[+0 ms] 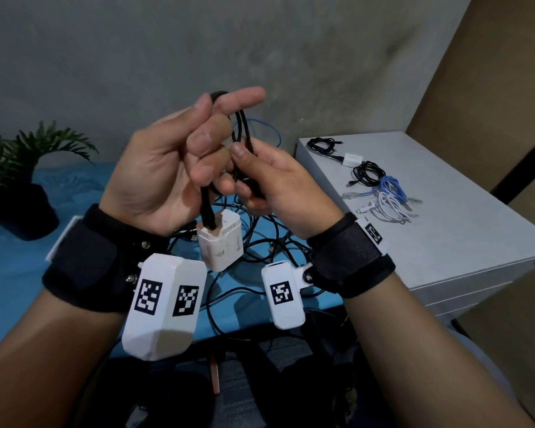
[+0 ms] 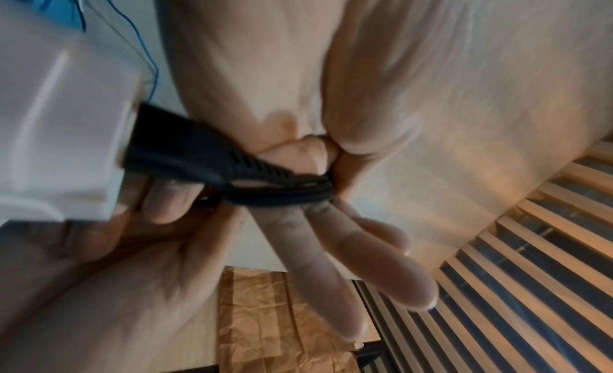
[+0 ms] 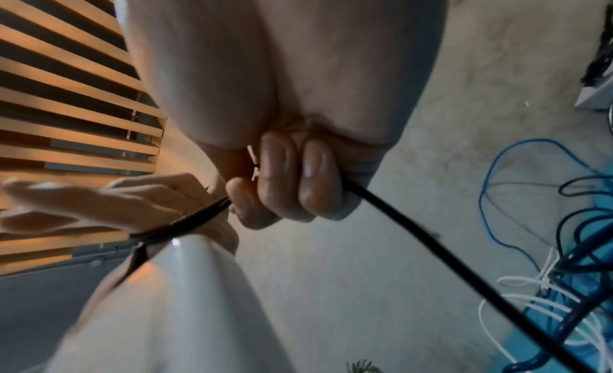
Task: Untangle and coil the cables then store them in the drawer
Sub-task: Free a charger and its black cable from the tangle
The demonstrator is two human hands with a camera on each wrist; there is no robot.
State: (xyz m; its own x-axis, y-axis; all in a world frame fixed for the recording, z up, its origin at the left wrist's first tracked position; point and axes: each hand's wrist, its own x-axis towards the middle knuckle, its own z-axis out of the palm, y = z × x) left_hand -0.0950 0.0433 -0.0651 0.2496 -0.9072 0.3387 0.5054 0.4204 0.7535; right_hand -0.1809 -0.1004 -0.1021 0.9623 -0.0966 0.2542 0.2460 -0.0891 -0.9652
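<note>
Black cable [image 1: 243, 134] is up in the air between both hands, looped a few turns. Left hand [image 1: 167, 159] has the loops hooked over its fingers with thumb and curled fingers gripping the strands, index finger sticking out straight toward the far wall. A white charger brick [image 1: 220, 242] hangs off the cable's plug right below that palm, dangling over the table. In the left wrist view the black strands [image 2: 282, 192] cross the base of the fingers and the brick [image 2: 59, 132] is a blurry white block at the left.

Right hand [image 1: 272, 180] sits just to the right, fingers curled round the same cable, thumb pinching the loops. Right wrist view shows the cable [image 3: 431, 245] running out of the fist down toward the pile.

Underneath, on the blue table [image 1: 13, 273], a tangled mess of dark cables [image 1: 269, 251] is spread out, with a thin blue wire [image 1: 269, 128] arcing up behind the hands. Off to the right a grey drawer cabinet [image 1: 460, 242] has coiled cables on top: black ones [image 1: 368, 174], a blue one [image 1: 391, 186], a white one [image 1: 389, 206], plus a small white adapter [image 1: 352, 158]. Potted plant [image 1: 22, 180] at far left.
</note>
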